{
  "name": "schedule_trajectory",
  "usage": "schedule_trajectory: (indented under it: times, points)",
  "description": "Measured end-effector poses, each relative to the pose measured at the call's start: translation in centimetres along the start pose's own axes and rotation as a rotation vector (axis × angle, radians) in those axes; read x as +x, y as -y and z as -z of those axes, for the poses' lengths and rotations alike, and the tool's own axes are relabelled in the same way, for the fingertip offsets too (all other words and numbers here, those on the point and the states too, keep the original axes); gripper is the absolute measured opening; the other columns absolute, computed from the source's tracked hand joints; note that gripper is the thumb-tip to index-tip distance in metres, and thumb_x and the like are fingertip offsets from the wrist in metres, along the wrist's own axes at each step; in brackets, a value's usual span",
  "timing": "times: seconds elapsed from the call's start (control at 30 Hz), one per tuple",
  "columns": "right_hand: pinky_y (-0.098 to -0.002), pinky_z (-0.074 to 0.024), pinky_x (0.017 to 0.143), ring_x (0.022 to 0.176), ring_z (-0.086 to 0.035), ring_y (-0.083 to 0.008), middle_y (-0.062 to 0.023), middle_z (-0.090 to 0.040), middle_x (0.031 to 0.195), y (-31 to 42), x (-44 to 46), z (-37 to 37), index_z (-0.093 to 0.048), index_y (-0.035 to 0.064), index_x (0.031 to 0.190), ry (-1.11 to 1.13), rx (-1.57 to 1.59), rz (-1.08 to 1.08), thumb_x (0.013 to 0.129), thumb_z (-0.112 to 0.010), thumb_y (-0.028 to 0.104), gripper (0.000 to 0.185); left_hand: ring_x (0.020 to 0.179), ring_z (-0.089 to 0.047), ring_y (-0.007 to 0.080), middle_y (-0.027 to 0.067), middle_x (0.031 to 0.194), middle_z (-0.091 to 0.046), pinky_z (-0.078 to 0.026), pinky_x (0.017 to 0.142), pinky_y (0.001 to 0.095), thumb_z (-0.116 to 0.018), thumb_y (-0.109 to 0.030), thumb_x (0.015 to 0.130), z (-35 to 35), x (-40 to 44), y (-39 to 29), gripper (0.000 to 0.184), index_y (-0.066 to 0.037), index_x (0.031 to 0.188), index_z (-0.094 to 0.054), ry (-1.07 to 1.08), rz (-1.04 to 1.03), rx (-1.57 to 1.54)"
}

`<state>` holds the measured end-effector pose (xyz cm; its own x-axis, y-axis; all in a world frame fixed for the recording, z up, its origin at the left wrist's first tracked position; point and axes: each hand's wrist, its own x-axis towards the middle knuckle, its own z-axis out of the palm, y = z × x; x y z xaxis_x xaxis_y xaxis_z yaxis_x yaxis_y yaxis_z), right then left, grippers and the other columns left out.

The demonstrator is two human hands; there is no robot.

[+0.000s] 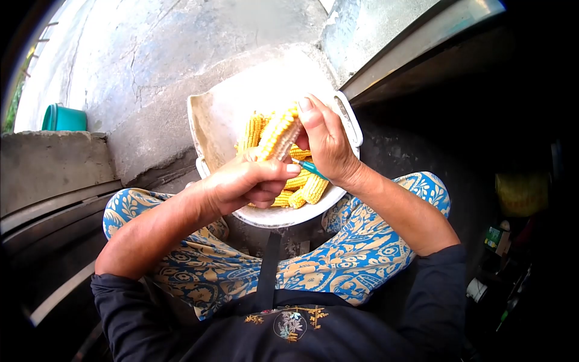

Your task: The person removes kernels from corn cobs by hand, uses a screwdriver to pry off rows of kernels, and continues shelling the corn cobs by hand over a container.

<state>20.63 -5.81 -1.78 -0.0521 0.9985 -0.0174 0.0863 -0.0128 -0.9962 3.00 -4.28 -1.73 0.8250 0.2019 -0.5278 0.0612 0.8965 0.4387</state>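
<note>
A partly stripped ear of corn [278, 134] is tilted over the basin, with yellow kernels on one side and bare pale cob on the other. My left hand [256, 182] is closed around its lower end, thumb pointing right. At the upper end, my right hand [329, 137] grips the ear, its thumb raised near the tip. A slim tool with a teal handle [313, 169] shows just below my right hand; whether my fingers hold it or it lies on the corn, I cannot tell. More yellow ears of corn [313, 188] lie underneath in the white basin [205, 120].
The basin stands between my knees, clad in blue patterned trousers [386, 235]. A teal bucket [65, 118] sits at the left by a low concrete ledge [57, 163]. A metal-edged frame [416, 45] runs along the upper right. Dark clutter and a white spool-like object [476, 289] are at the right.
</note>
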Motion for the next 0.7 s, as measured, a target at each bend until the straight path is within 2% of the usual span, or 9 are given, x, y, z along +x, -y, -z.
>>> schedule_trajectory:
  times: [0.07, 0.13, 0.17, 0.23, 0.3, 0.37, 0.53, 0.6, 0.7]
  points:
    - [-0.0289, -0.0416, 0.054, 0.058, -0.049, -0.0137, -0.007, -0.047, 0.064, 0.4, 0.0, -0.2, -0.048, 0.0024, 0.084, -0.004, 0.058, -0.037, 0.097, -0.038, 0.029, 0.031, 0.042, -0.023, 0.003, -0.0079, 0.056, -0.029, -0.019, 0.039, 0.0214, -0.062, -0.021, 0.086, 0.6, 0.0, 0.2, 0.019, -0.013, 0.085, -0.046, 0.084, 0.008, -0.094]
    - [-0.0173, -0.0316, 0.049, 0.057, -0.037, -0.002, 0.003, -0.046, 0.071, 0.7, 0.1, -0.3, -0.053, 0.0068, 0.09, -0.001, 0.102, -0.058, 0.096, -0.034, 0.031, 0.031, 0.043, -0.024, 0.0029, -0.0081, 0.056, -0.03, -0.019, 0.04, 0.0218, -0.063, -0.024, 0.085, 0.4, -0.2, -0.1, 0.02, -0.013, 0.083, -0.047, 0.12, -0.008, -0.12]
    - [-0.0173, -0.0316, 0.049, 0.057, -0.037, -0.002, 0.003, -0.046, 0.071, 0.8, 0.3, 0.0, -0.053, 0.0068, 0.09, -0.002, 0.1, -0.058, 0.096, -0.034, 0.031, 0.031, 0.043, -0.024, 0.0029, -0.0081, 0.056, -0.03, -0.019, 0.04, 0.0218, -0.063, -0.024, 0.085, 0.2, -0.2, -0.3, 0.02, -0.013, 0.083, -0.047, 0.123, -0.007, -0.119]
    - [-0.0173, -0.032, 0.049, 0.057, -0.038, -0.0019, 0.002, -0.046, 0.07, 0.9, 0.9, 0.8, -0.054, 0.0046, 0.092, 0.128, 0.036, 0.006, 0.095, -0.035, 0.031, 0.032, 0.044, -0.027, 0.0026, -0.0077, 0.057, -0.036, -0.02, 0.041, 0.0223, -0.065, -0.025, 0.084, -0.2, -0.1, -0.5, 0.02, -0.011, 0.083, -0.051, -0.193, -0.118, 0.299]
    - [-0.0201, -0.0359, 0.052, 0.061, -0.042, -0.0047, 0.0004, -0.047, 0.069, 0.8, 0.8, 0.7, -0.053, 0.0028, 0.088, 0.145, 0.03, -0.033, 0.095, -0.039, 0.033, 0.034, 0.046, -0.03, 0.0025, -0.0071, 0.059, -0.041, -0.021, 0.042, 0.0227, -0.067, -0.026, 0.083, -0.7, 0.0, -0.4, 0.02, -0.009, 0.084, -0.055, -0.28, -0.155, 0.409]
    - [-0.0322, -0.0445, 0.06, 0.066, -0.056, -0.0181, -0.0114, -0.053, 0.067, -0.4, 0.8, 0.3, -0.048, 0.0008, 0.085, 0.087, -0.216, 0.036, 0.092, -0.049, 0.037, 0.037, 0.046, -0.032, 0.0026, -0.007, 0.06, -0.043, -0.022, 0.042, 0.0224, -0.067, -0.026, 0.083, -0.3, 0.4, 0.4, 0.02, -0.009, 0.086, -0.058, -0.337, -0.169, 0.516]
    - [-0.035, -0.0438, 0.061, 0.067, -0.057, -0.0207, -0.0155, -0.052, 0.067, 0.1, 0.5, 0.4, -0.047, 0.0003, 0.084, 0.097, -0.211, 0.028, 0.092, -0.049, 0.036, 0.037, 0.043, -0.032, 0.0035, -0.0072, 0.055, -0.04, -0.022, 0.04, 0.0218, -0.066, -0.027, 0.083, -0.5, -0.3, 0.0, 0.019, -0.012, 0.078, -0.055, -0.221, -0.06, 0.337]
    - [-0.0352, -0.0434, 0.061, 0.068, -0.056, -0.0213, -0.0162, -0.051, 0.067, 0.2, 0.5, 0.4, -0.046, 0.0002, 0.086, 0.092, -0.211, 0.103, 0.094, -0.047, 0.033, 0.034, 0.042, -0.027, 0.0033, -0.0078, 0.054, -0.033, -0.019, 0.04, 0.0216, -0.064, -0.023, 0.085, 0.0, -0.2, 0.2, 0.019, -0.014, 0.076, -0.049, -0.034, -0.034, 0.086]
    - [-0.0328, -0.044, 0.061, 0.07, -0.055, -0.018, -0.0126, -0.052, 0.072, 0.5, 0.3, 0.4, -0.047, 0.0008, 0.091, 0.13, -0.107, 0.054, 0.095, -0.044, 0.029, 0.029, 0.042, -0.026, 0.0032, -0.0066, 0.056, -0.032, -0.019, 0.039, 0.0203, -0.064, -0.023, 0.084, 0.0, -0.5, -0.4, 0.023, -0.012, 0.084, -0.045, 0.045, -0.016, 0.021]
